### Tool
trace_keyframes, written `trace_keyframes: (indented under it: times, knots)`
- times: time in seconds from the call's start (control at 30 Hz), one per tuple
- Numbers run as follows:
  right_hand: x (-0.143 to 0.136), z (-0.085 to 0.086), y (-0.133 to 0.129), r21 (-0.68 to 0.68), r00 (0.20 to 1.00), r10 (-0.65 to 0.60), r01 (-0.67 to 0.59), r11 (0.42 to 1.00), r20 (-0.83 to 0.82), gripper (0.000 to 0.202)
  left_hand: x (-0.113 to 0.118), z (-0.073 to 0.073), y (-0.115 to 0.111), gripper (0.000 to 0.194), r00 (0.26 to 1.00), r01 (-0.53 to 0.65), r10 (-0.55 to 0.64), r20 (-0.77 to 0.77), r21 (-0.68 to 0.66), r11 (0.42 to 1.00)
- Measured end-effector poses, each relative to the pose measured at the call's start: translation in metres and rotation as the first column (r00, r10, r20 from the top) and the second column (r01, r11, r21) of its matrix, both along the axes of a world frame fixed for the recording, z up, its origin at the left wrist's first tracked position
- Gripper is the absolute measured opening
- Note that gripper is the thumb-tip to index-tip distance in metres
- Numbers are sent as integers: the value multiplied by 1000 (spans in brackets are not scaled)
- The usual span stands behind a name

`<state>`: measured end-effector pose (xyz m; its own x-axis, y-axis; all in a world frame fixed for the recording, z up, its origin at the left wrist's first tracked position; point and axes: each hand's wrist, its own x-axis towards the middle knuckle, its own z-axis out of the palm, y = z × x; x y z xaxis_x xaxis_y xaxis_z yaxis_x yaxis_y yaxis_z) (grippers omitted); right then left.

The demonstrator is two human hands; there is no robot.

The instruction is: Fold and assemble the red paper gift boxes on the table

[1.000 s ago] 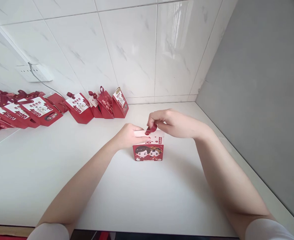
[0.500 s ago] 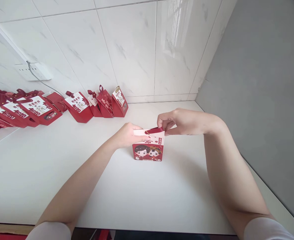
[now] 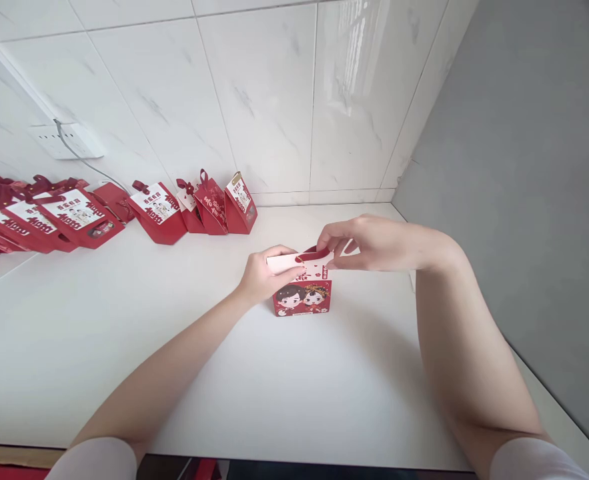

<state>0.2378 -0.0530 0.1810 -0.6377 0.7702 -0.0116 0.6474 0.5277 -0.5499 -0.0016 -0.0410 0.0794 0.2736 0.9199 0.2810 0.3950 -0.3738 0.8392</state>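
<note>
A small red and white gift box (image 3: 302, 297) with two cartoon figures on its front stands upright on the white table (image 3: 294, 387). My left hand (image 3: 268, 272) grips its upper left side, with the thumb across the front and the fingers behind. A dark red ribbon (image 3: 314, 254) loops at the top of the box. At the top right corner my right hand (image 3: 357, 243) pinches the ribbon and the box's edge between thumb and fingers. Its fingertips are partly hidden behind the ribbon.
Several red gift boxes (image 3: 159, 217) with ribbon handles stand along the tiled wall at the back left. A wall socket (image 3: 69, 141) with a grey cable is above them. A grey panel (image 3: 514, 167) rises on the right. Red items show below the table's front edge.
The box has shifted slightly right and away from me. My left hand has moved right with it, its thumb further across the front. The ribbon is now more curved under my right fingers.
</note>
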Motion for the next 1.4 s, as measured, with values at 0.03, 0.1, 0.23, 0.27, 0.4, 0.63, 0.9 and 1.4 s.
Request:
trace_keyframes:
  times: [0.03, 0.1, 0.23, 0.27, 0.4, 0.63, 0.9, 1.4]
  knots:
    - [-2, -2, 1, 46, 999, -36, 36, 998, -9, 14, 3, -9, 1, 37, 998, -19, 18, 57, 23, 1000]
    - [-8, -6, 4, 157, 993, -97, 105, 982, -61, 16, 7, -24, 2, 41, 993, -30, 26, 112, 32, 999]
    - [-22, -13, 8, 284, 984, -66, 111, 953, -163, 29, 6, -36, 4, 46, 996, -19, 19, 91, 9, 1000]
    - [-25, -13, 7, 290, 983, -51, 102, 951, -178, 29, 5, -37, 4, 46, 996, -17, 17, 84, -6, 1000]
    - [-29, -12, 4, 286, 976, -34, 96, 954, -214, 21, 0, -41, 4, 47, 996, 23, -19, 92, -47, 999]
    - [-20, -22, 16, 7, 968, -248, 248, 969, -32, 43, -4, -68, 18, 63, 999, 25, -27, -18, -78, 997]
    - [-17, -97, 81, -329, 867, -287, 154, 932, -407, 62, -24, -77, 47, 56, 968, -202, 195, -160, -28, 979]
    - [-58, -190, 83, -288, 644, -354, 210, 934, -679, 66, -30, -81, 55, 62, 967, -251, 251, -42, -6, 968]
